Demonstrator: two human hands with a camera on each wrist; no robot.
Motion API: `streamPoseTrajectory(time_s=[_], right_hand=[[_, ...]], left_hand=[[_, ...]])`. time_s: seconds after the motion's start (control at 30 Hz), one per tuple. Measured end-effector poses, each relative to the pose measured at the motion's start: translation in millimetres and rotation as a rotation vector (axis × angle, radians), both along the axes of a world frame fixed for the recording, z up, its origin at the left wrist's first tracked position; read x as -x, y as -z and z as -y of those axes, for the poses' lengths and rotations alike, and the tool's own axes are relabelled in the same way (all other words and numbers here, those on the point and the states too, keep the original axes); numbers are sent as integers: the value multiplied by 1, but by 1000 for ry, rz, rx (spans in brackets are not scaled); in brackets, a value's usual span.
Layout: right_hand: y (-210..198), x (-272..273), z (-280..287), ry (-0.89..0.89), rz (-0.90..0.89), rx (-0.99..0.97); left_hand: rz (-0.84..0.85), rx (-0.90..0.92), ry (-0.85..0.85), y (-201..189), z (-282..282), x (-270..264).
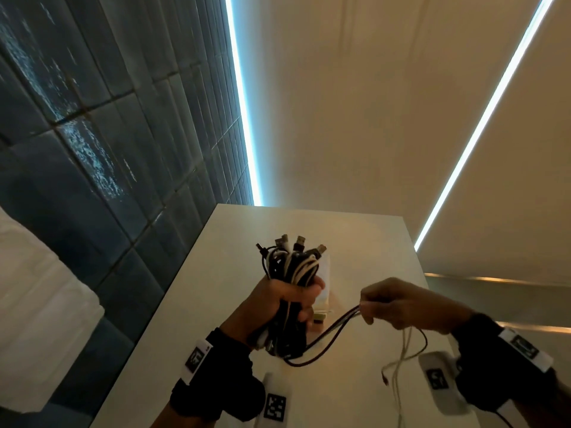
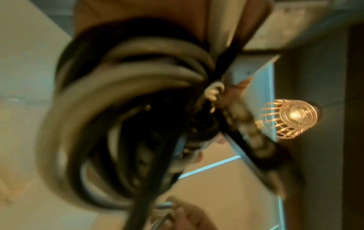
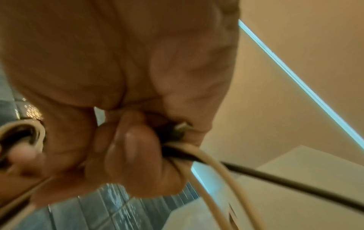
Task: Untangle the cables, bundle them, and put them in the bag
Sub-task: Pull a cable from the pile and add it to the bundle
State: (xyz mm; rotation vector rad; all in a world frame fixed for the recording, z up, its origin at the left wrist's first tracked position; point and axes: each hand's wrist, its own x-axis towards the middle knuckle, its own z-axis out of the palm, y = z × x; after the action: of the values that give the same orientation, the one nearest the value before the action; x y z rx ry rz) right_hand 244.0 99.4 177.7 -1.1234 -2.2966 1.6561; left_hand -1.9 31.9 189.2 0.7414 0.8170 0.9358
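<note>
My left hand [image 1: 290, 301] grips a thick bundle of black and white cables [image 1: 292, 267] upright above the white table [image 1: 355, 242], with several USB plugs sticking out of the top. The left wrist view fills with the bundle's blurred coils [image 2: 122, 96]. Loose cable ends [image 1: 336, 327] run from the bundle's lower part to my right hand [image 1: 367, 304], which pinches them about a hand's width to the right. The right wrist view shows my fingers [image 3: 133, 147] curled round a white cable [image 3: 212, 168] and a black cable [image 3: 275, 172]. Thin white strands [image 1: 401, 359] hang below the right hand.
A pale flat object [image 1: 326, 291] lies on the table behind the bundle, mostly hidden. A dark tiled wall [image 1: 108, 149] stands close on the left. Light strips [image 1: 244, 112] run along the ceiling. A caged lamp [image 2: 291, 118] glows in the left wrist view.
</note>
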Motion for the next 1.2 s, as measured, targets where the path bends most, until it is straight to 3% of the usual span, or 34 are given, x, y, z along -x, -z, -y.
streamPoseTrajectory(time_s=[0.23,0.5,0.6,0.73,0.83,1.03,1.2], right_hand=[[-51,18,0,-90,48,-418],[-46,35,-9,-103,73,-617],[-45,39,-10,-83,28,-637],[-42,45,-13,-43,-36,-694],[-39,44,-14,-42,-35,-725],[-25,30,-13,5,-30,-610],[-9,11,-6,223,-237,-167]], left_hand=[[-228,-80,4,19,0,-3],[-261,-183,66,25,4,-2],[-217,-173,90,25,7,-3],[25,-103,131,25,11,-13],[76,-103,150,28,8,-18],[-77,-100,164,24,2,-8],[-47,-71,29,20,6,2]])
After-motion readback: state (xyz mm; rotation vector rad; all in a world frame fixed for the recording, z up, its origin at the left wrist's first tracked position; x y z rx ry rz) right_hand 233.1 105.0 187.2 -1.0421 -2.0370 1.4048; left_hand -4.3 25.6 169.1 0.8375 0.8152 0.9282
